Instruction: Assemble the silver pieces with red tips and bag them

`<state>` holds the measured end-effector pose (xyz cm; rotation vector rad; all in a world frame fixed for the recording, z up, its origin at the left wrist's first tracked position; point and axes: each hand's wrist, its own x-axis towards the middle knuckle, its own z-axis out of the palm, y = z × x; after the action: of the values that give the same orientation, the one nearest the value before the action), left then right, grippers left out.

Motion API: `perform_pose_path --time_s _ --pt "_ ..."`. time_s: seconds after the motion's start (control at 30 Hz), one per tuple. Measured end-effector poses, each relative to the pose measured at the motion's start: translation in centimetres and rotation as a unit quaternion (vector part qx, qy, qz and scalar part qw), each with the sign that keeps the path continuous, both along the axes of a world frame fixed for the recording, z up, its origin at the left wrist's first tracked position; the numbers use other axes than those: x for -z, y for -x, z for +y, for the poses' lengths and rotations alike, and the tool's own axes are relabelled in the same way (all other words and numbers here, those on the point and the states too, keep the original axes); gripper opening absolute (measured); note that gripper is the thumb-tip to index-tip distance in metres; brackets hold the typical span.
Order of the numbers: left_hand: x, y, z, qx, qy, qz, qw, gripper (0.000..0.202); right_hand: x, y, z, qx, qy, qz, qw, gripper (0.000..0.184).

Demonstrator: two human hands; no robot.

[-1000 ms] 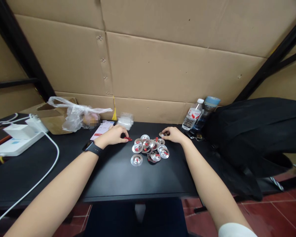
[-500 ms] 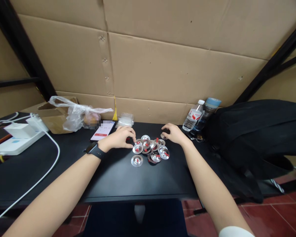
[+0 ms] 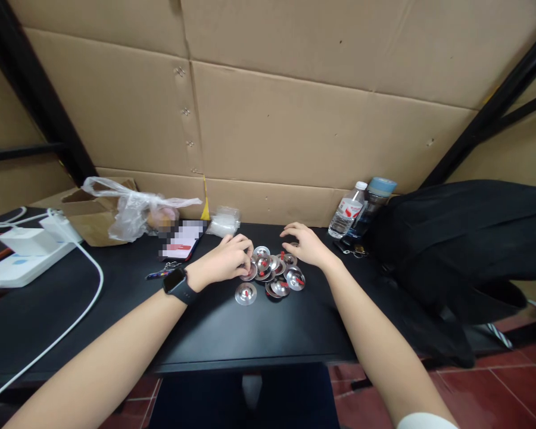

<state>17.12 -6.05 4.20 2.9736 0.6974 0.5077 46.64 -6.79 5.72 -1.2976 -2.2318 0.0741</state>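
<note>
Several shiny metal finger cymbals [image 3: 270, 271], round with domed centres and red loops, lie in an overlapping heap on the black table. My left hand [image 3: 227, 257], with a black watch at the wrist, is at the heap's left edge. Its thumb and fingertips close on the red loop of one cymbal [image 3: 249, 274], partly covering it. Behind the heap on the right, my right hand [image 3: 307, 244] is open, fingers curved and apart from the thumb; a cymbal shows partly beneath it. One cymbal [image 3: 245, 294] lies alone in front.
A phone [image 3: 185, 241], a keychain [image 3: 163, 271] and a clear plastic packet [image 3: 224, 221] lie left of the heap. Further left are a plastic bag [image 3: 134, 215], a cardboard box [image 3: 93, 217] and a power strip [image 3: 27, 262]. Two bottles [image 3: 348, 210] and a black backpack [image 3: 464, 256] are at right.
My left hand has moved right, onto the cymbal at the heap's edge. My right hand has shifted slightly left, its fingers spread wider. The keychain behind my left wrist now shows.
</note>
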Motion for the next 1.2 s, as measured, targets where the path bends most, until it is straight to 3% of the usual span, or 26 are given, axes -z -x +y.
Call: perform_pose_path --time_s 0.13,0.3,0.43,0.57,0.7,0.83,0.93,1.0,1.1,1.2 --pt "-0.5 0.4 0.1 -0.002 -0.008 -0.02 1.0 0.006 -0.5 1.8 -1.2 -0.06 0.029 0.046 0.997 0.022" --pt "-0.9 0.4 0.4 -0.066 -0.028 -0.149 0.986 0.009 -0.1 4.8 -2.8 -0.128 0.132 0.191 0.964 0.086" --pt "-1.0 -0.4 0.0 -0.074 -0.018 -0.241 0.967 0.012 0.6 6.6 -3.3 -0.13 0.173 0.297 0.93 0.07" --pt "-1.1 -0.9 -0.3 -0.076 -0.013 -0.259 0.963 0.013 0.8 7.1 -3.3 -0.131 0.177 0.331 0.917 0.055" --pt "-1.5 0.6 0.7 -0.146 -0.066 -0.205 0.966 0.015 0.2 5.1 -2.1 -0.088 0.115 0.278 0.949 0.046" --pt "-1.6 3.5 2.6 -0.179 -0.074 -0.085 0.977 0.012 -0.5 -0.3 -0.1 0.063 -0.027 0.163 0.984 0.043" --pt "-1.3 5.0 3.5 -0.188 -0.042 -0.008 0.981 0.01 -0.1 -4.2 1.3 0.127 0.01 0.063 0.99 0.039" --pt "-0.8 5.3 3.9 -0.187 -0.019 0.022 0.982 0.01 0.7 -5.6 1.9 0.129 0.067 0.012 0.989 0.037" --pt "-0.1 5.2 4.1 -0.175 -0.006 0.023 0.984 0.006 1.9 -5.8 2.5 0.105 0.127 -0.01 0.986 0.037" --pt "0.4 4.3 3.8 -0.141 -0.013 -0.01 0.99 0.008 2.5 -5.3 2.6 0.075 0.139 -0.002 0.987 0.038"
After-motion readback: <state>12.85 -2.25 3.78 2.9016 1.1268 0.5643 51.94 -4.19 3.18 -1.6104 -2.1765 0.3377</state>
